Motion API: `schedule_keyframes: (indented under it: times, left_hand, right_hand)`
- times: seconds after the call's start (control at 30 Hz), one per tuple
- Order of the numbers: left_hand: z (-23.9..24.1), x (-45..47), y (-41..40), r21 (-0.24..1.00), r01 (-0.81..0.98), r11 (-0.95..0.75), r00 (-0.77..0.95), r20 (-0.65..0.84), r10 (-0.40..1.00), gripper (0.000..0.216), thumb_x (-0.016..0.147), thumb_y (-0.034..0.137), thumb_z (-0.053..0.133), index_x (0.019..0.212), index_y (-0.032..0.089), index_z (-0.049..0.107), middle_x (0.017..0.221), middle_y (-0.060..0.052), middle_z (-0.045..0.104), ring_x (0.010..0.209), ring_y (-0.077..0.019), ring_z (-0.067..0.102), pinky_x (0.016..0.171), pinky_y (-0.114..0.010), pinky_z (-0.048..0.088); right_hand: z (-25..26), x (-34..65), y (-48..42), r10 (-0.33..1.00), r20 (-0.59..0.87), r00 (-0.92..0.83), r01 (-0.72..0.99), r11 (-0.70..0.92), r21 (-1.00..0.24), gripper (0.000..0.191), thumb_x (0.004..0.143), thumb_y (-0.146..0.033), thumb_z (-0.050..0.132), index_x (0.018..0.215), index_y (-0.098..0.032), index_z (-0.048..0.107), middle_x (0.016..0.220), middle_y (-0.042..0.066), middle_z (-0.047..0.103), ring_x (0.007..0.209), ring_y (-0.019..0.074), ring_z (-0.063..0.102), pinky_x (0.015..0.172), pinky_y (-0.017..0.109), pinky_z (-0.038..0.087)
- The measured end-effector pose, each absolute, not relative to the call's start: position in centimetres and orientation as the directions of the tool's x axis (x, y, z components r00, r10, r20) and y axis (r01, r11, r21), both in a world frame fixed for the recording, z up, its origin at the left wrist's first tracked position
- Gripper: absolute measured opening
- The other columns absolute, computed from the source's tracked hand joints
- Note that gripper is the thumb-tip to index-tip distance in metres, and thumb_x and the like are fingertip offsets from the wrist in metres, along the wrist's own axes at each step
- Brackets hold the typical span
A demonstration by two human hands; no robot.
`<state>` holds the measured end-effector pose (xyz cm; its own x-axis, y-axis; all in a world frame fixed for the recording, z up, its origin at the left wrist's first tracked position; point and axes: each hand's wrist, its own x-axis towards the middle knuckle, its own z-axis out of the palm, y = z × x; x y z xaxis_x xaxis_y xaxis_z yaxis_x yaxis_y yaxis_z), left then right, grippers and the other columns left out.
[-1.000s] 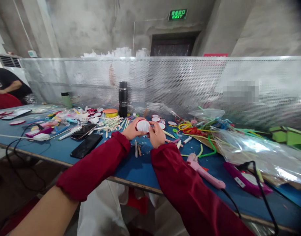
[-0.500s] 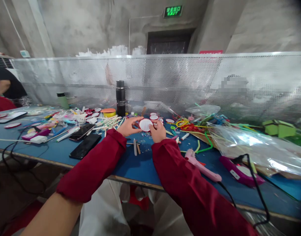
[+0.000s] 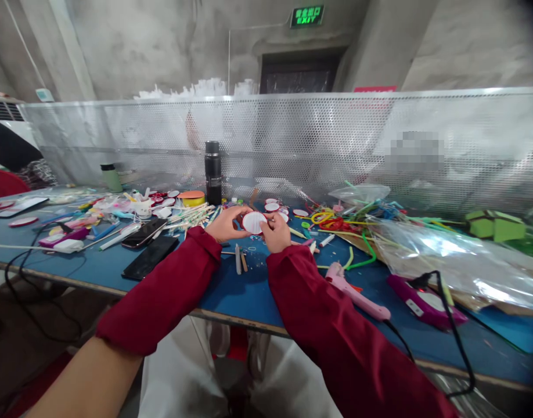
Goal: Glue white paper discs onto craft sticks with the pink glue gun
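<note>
Between my two hands, above the blue table (image 3: pixel 249 302), is a small round white disc with a red rim (image 3: pixel 253 223). My left hand (image 3: pixel 226 224) grips its left edge, fingers curled round behind it. On the other side my right hand (image 3: pixel 277 231) pinches the right edge, its thumb resting on the white face. Below the hands lie a grey pointed stick (image 3: pixel 238 259) and a thin brown wooden stick (image 3: pixel 244 261). More white discs with red rims (image 3: pixel 272 206) lie just behind my right hand.
A pink glue gun (image 3: pixel 357 295) and a purple power strip (image 3: pixel 425 302) with a black cord lie at right, near clear plastic bags (image 3: pixel 458 255). Two phones (image 3: pixel 150 255), cotton-swab-like sticks and craft bits cover the left. A black bottle (image 3: pixel 213 174) stands before the perforated metal screen (image 3: pixel 319 145).
The disc and both hands have shifted slightly left and down, and the disc looks tilted flatter. The person at the far left has leaned forward.
</note>
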<state>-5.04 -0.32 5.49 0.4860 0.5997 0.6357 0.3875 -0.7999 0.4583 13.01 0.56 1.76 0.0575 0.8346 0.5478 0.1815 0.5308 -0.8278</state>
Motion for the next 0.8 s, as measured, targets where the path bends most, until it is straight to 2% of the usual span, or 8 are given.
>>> schedule_keyframes:
  times: [0.2,0.63,0.73,0.8]
  left_hand:
    - [5.6,-5.1,-0.4,0.45,0.434,-0.78,0.493,0.606,0.624,0.061,0.066,0.036,0.075,0.121,0.017,0.059,0.109,-0.01,0.065,0.087,-0.0195,0.062,0.076,-0.033,0.052]
    - [5.0,-5.1,0.4,0.318,0.462,-0.828,0.522,0.657,0.544,0.063,0.066,0.036,0.076,0.124,0.016,0.059,0.118,-0.013,0.064,0.105,-0.0254,0.058,0.093,-0.04,0.046]
    - [4.6,-5.1,0.8,0.396,0.418,-0.818,0.49,0.659,0.57,0.065,0.065,0.038,0.078,0.124,0.016,0.061,0.123,-0.014,0.062,0.111,-0.0275,0.057,0.096,-0.042,0.045]
    - [4.3,-5.1,1.1,0.557,0.334,-0.761,0.439,0.622,0.648,0.064,0.066,0.041,0.078,0.123,0.016,0.062,0.124,-0.014,0.063,0.106,-0.0265,0.06,0.092,-0.04,0.047]
  right_hand:
    - [1.5,13.2,0.5,0.823,0.565,0.058,0.211,0.543,-0.813,0.021,0.073,-0.035,0.054,0.089,-0.021,0.056,0.059,-0.001,0.061,0.049,0.0168,0.054,0.049,0.029,0.043]
    - [1.9,13.3,0.1,0.841,0.539,0.046,0.211,0.519,-0.828,0.018,0.073,-0.031,0.054,0.088,-0.021,0.053,0.056,-0.003,0.058,0.048,0.0154,0.052,0.049,0.027,0.04]
    - [2.0,13.2,0.0,0.842,0.537,0.059,0.223,0.513,-0.829,0.016,0.074,-0.03,0.054,0.087,-0.021,0.053,0.057,-0.003,0.059,0.049,0.0154,0.052,0.05,0.027,0.041]
    - [2.0,13.2,0.1,0.834,0.548,0.062,0.253,0.518,-0.817,0.016,0.075,-0.03,0.054,0.089,-0.021,0.054,0.058,-0.003,0.06,0.049,0.0152,0.053,0.051,0.027,0.041]
